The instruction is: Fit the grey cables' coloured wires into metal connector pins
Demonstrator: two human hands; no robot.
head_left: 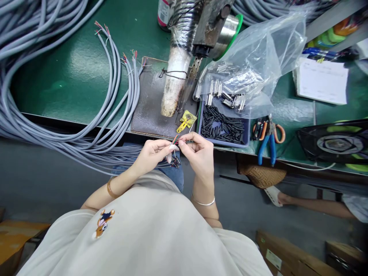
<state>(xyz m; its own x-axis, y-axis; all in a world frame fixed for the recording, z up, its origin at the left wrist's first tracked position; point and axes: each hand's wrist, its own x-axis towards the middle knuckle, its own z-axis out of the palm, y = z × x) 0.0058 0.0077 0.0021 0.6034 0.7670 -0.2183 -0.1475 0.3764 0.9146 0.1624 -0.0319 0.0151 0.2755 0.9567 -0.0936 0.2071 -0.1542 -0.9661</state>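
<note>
green and red thin wires sit pinched in our left hand and our right hand; at two o'clock from them lies a rectangular blue plastic tray.

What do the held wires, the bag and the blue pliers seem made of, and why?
Wires: likely plastic skins, by their bright colours; cores too small to see.
Bag: thin plastic, clear, creased and glossy.
Pliers: probably metal, dark at the head; blue grips smooth, perhaps plastic.
</note>
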